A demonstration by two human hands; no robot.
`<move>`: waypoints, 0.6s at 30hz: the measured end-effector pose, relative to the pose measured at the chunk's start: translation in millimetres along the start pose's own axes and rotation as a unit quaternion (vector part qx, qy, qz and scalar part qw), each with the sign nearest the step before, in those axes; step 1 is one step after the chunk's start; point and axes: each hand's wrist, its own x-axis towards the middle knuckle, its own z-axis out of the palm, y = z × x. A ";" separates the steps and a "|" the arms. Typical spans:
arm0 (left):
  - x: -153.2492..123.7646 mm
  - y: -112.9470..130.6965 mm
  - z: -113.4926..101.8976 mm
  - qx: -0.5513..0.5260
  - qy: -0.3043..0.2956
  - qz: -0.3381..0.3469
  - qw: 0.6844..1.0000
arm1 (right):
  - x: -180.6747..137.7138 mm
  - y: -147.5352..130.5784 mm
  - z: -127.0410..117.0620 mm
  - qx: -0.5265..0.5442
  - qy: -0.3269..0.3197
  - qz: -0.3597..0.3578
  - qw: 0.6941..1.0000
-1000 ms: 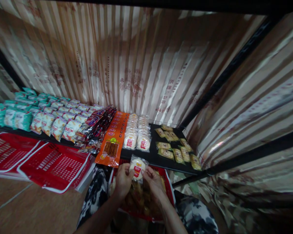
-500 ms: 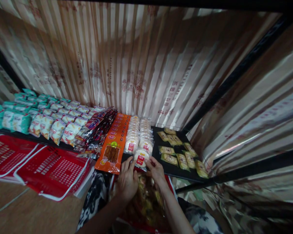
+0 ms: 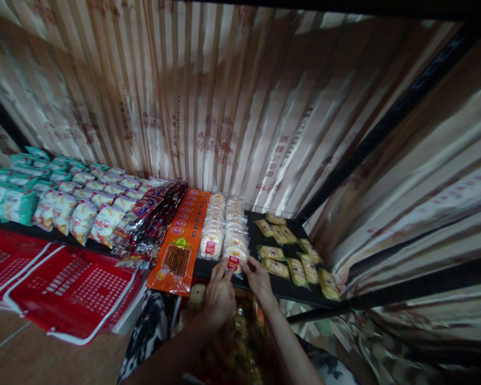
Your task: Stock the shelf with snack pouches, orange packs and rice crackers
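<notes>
Between my two hands is a round white rice cracker pack [image 3: 234,261] with a red label, at the front end of the right-hand row. My left hand [image 3: 219,293] has its fingertips on the pack's left edge. My right hand [image 3: 257,278] pinches its right edge. Behind it runs the row of similar packs [image 3: 235,224], and a second row [image 3: 212,235] stands just left. An orange snack bag [image 3: 180,246] lies flat beside that row. Under my forearms, partly hidden, sits a basket holding wrapped snacks [image 3: 240,331].
Yellow wrapped snacks [image 3: 278,251] lie on the black shelf [image 3: 260,235] to the right. Dark foil packs [image 3: 156,214], white bags [image 3: 106,222] and green bags [image 3: 20,203] fill the left. Red baskets [image 3: 76,289] stand below. Black frame bars [image 3: 385,128] cross the right side.
The held pack has moved from in front of the gap between the rows to the right-hand row's front. Both hands have followed it, and the view has shifted slightly.
</notes>
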 end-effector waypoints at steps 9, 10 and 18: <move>4.4 -2.8 7.7 -0.002 0.005 0.011 1.000 | 2.5 10.4 4.6 -0.110 0.048 -0.081 0.989; 4.6 -3.1 8.6 0.000 0.005 0.012 1.000 | 2.2 11.1 5.7 -0.109 0.050 -0.079 0.990; 5.0 -8.6 13.9 0.012 0.007 0.030 0.999 | 4.4 14.2 6.4 -0.077 0.044 -0.058 0.994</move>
